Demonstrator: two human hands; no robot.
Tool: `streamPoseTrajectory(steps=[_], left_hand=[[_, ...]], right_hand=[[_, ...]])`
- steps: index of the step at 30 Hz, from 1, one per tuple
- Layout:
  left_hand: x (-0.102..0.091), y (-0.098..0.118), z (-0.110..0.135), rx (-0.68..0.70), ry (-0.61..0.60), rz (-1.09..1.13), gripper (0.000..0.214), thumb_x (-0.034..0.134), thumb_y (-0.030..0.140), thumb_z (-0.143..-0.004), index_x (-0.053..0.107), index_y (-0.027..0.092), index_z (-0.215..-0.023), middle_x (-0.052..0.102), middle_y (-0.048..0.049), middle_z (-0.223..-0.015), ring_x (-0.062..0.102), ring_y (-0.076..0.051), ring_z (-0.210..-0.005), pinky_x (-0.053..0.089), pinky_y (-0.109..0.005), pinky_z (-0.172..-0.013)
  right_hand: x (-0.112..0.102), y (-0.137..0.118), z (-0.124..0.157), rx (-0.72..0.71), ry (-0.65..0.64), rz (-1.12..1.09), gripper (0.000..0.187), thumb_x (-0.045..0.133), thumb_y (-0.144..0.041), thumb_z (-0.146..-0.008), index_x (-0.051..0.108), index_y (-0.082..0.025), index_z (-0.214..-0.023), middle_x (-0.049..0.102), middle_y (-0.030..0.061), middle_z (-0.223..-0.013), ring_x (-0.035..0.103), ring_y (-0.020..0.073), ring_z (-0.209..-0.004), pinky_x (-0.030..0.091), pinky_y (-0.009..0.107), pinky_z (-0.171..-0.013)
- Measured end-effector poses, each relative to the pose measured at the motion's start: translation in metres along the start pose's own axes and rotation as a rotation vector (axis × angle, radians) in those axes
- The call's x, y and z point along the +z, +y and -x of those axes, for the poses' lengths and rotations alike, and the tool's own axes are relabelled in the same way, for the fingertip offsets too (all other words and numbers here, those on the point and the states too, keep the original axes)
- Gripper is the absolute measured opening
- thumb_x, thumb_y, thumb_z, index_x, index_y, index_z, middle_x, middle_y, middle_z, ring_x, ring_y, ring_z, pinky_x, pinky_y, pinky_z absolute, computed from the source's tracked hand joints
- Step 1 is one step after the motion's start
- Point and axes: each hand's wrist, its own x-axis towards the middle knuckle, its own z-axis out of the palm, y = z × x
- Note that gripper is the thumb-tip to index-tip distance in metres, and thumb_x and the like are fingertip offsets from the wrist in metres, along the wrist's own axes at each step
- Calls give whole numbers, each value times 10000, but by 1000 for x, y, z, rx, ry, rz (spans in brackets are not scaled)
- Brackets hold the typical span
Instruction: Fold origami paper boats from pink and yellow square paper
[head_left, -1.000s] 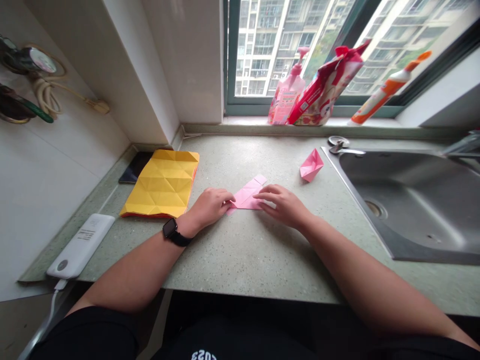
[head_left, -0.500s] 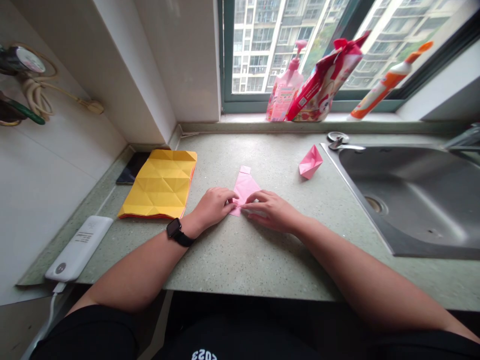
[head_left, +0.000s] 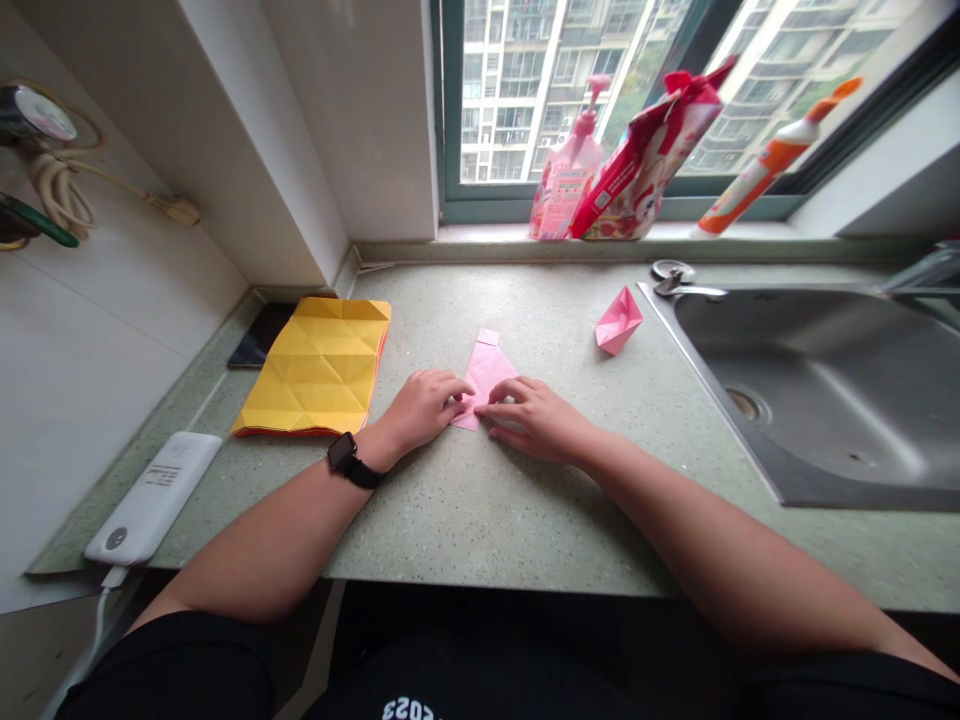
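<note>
A piece of pink origami paper (head_left: pixel 489 364) lies flat on the counter, folded to a narrow tab at its far end and wider toward me. My left hand (head_left: pixel 424 408) is at its near left edge, with curled fingers and thumb closed on the paper. From the other side, my right hand (head_left: pixel 537 418) presses its fingertips together on the near part of the sheet, close to the left thumb. The fingers cover some of the folds there. Farther right, a folded pink paper piece (head_left: pixel 619 322) with a hollow middle stands by the sink.
On the left, creased yellow paper (head_left: pixel 319 360) is stacked over orange sheets, beside a dark phone (head_left: pixel 260 336). A white power bank (head_left: pixel 154 498) with a cable rests near the counter's left edge. The steel sink (head_left: pixel 855 400) is at right. A pump bottle (head_left: pixel 568 185) stands on the windowsill.
My right fingertips have shifted slightly left along the near part of the pink paper. My left hand stays at its edge. The whole view has moved a little.
</note>
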Motion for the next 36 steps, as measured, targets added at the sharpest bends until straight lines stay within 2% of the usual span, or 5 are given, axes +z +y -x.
streamPoseTrajectory(steps=[6,9,16,21,36], left_hand=[[-7,-4,2,142,-62,-59,284,689,109,-1017,857,299,-1145,778,-56,-1164,671,-223,-1014,511,-380,-945],[-10,-7,5,157,-99,-102,330,686,93,-1008,867,334,-1143,779,-45,-1183,664,-225,-1032,502,-396,-970],[-14,-9,7,176,-155,-132,351,690,65,-980,882,332,-1101,773,-53,-1232,664,-247,-1095,514,-411,-984],[-23,-6,8,157,-201,-116,364,707,25,-929,899,328,-989,774,-53,-1262,666,-270,-1133,518,-446,-1024],[-36,1,16,56,-262,-132,350,686,64,-907,916,326,-940,790,-61,-1217,681,-288,-1104,534,-444,-996]], right_hand=[[-1,0,0,7,0,-16,317,753,-319,-1026,819,-336,-1335,745,110,-1244,659,293,-1125,555,482,-1025],[-1,0,0,10,-9,-20,333,759,-315,-1023,815,-347,-1350,745,106,-1237,661,290,-1121,554,487,-1025],[-4,0,-1,12,-21,-17,319,752,-313,-1026,817,-340,-1336,751,103,-1243,663,288,-1114,553,479,-1027],[-5,-1,-1,15,-27,-25,305,749,-305,-1025,822,-341,-1319,754,100,-1249,667,289,-1117,552,477,-1022],[-3,-5,-3,34,-20,40,269,750,-345,-1031,829,-323,-1287,752,105,-1248,662,289,-1113,536,460,-989]])
